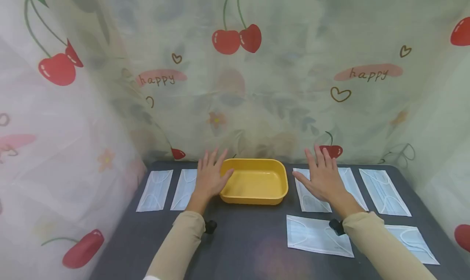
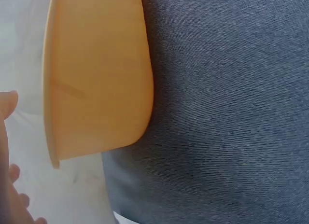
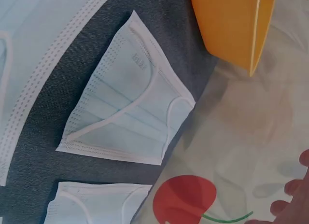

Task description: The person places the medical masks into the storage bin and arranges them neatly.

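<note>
A yellow plastic basin (image 1: 253, 201) stands at the back middle of the dark table. My left hand (image 1: 211, 179) hovers by its left end with fingers spread and nothing held. In the left wrist view its fingertips (image 2: 14, 173) show apart from the basin wall (image 2: 99, 74). To the basin's right, my right hand (image 1: 324, 180) is raised above light blue face masks, fingers extended and grasping nothing. It partly covers a mask (image 1: 307, 200) beside the basin and another mask (image 1: 352, 182) further right. The right wrist view shows a flat mask (image 3: 125, 101) with white ear loops.
Two masks lie left of the basin, an outer mask (image 1: 156, 190) and an inner mask (image 1: 182, 192). At far right is another mask (image 1: 385, 192). Nearer the front are a sideways mask (image 1: 312, 235) and one partly under the right forearm. Cherry-printed curtains (image 1: 235, 109) enclose the table (image 1: 242, 239).
</note>
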Tool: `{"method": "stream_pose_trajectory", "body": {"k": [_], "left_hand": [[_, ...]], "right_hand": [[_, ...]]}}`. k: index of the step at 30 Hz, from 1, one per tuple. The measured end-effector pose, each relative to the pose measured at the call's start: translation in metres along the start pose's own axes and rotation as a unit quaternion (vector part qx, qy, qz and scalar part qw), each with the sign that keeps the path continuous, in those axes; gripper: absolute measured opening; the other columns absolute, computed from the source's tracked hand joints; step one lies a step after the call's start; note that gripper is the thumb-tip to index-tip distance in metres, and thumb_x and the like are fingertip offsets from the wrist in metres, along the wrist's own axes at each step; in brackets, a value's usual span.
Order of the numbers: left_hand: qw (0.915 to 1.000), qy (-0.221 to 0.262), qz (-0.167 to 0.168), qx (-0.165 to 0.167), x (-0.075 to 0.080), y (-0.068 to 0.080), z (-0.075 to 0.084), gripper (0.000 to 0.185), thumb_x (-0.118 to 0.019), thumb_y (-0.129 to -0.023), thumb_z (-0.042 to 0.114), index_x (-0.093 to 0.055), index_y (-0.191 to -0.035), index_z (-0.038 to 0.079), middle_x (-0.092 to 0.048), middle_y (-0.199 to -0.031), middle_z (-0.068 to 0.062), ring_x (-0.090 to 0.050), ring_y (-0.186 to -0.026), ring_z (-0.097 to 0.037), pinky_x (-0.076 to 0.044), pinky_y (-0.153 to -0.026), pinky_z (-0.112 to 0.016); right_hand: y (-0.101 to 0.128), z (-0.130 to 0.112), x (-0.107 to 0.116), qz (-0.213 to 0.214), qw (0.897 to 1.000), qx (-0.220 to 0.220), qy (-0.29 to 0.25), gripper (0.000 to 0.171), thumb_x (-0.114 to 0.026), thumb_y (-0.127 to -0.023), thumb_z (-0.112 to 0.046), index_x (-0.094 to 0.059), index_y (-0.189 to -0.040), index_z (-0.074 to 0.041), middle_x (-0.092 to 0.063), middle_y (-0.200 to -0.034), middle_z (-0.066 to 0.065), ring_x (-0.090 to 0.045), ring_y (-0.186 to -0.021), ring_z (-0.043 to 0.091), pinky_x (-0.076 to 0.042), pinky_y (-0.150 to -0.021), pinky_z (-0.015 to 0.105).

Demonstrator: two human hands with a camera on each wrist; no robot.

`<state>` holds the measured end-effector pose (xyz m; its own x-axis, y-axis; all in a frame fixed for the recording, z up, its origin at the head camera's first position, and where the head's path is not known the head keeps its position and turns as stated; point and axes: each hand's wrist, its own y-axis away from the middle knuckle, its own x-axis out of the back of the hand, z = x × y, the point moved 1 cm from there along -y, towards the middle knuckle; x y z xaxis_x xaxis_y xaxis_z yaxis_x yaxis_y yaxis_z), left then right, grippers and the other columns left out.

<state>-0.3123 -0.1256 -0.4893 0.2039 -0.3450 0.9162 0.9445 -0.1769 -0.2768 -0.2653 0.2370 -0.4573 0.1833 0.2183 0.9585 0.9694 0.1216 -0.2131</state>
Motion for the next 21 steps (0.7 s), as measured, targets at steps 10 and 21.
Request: {"method": "stream_pose_trajectory", "body": {"k": [10,21], "left_hand": [[0.9982,0.056,-0.015,0.017,-0.011,0.008,-0.008,0.072,-0.056,-0.099,0.050,-0.027,-0.162,0.029,-0.024,-0.170,-0.012,-0.020,-0.156,-0.045,-0.026,-0.121,-0.066],[0.9875,0.137,-0.068,0.037,-0.018,0.020,-0.017,0.068,-0.056,-0.101,0.048,-0.028,-0.161,0.034,-0.021,-0.171,-0.006,-0.030,-0.154,-0.037,-0.032,-0.121,-0.060]], "right_hand": [[0.019,0.011,0.001,-0.034,0.999,0.006,-0.027,0.098,-0.058,-0.093,-0.062,-0.014,-0.164,-0.010,-0.007,-0.171,0.023,-0.009,-0.155,0.050,-0.019,-0.119,0.071],[0.043,0.028,-0.007,-0.083,0.996,0.009,-0.034,0.097,-0.060,-0.094,-0.060,-0.017,-0.163,-0.008,-0.008,-0.169,0.027,-0.023,-0.148,0.055,-0.032,-0.109,0.074]]}}
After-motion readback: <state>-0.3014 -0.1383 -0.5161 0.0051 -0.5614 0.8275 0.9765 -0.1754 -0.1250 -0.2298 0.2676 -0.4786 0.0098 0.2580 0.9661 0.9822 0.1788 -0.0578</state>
